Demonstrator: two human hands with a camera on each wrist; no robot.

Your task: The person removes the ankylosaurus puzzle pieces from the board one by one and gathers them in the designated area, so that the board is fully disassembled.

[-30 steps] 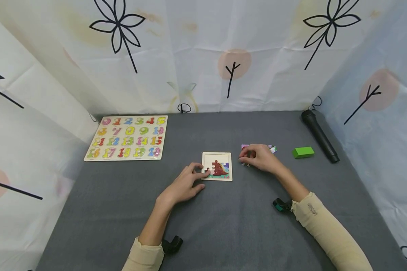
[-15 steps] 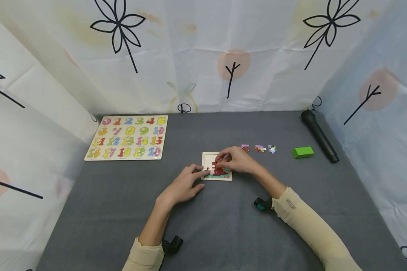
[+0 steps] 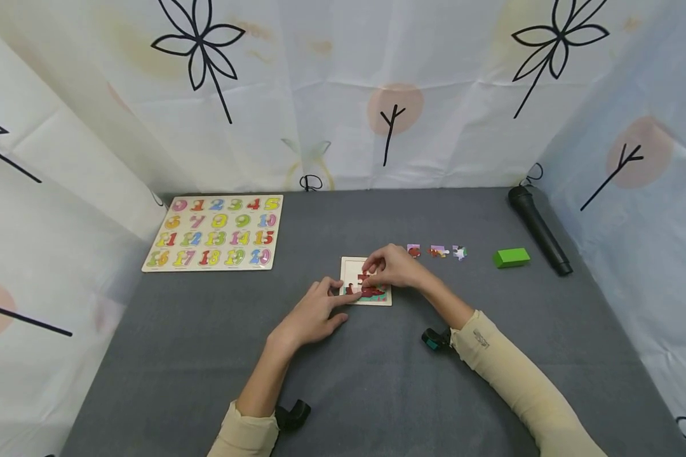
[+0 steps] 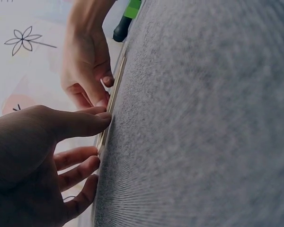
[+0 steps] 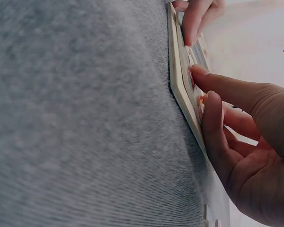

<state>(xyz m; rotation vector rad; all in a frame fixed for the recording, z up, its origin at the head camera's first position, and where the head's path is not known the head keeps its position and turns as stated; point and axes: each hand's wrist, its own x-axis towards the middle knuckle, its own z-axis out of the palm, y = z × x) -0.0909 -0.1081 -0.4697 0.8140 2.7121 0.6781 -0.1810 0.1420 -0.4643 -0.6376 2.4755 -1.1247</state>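
Number board (image 3: 231, 230), 0 to 20 in 4 rows, illegible print (image 3: 481, 339) on right sleeve (image 3: 511, 377)

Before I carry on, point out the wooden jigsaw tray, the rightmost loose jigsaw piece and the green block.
Wooden jigsaw tray (image 3: 352, 261), head view: on its far rim.
Rightmost loose jigsaw piece (image 3: 460, 252), head view: middle of its printed face.
Green block (image 3: 511, 258), head view: middle of its visible surface.
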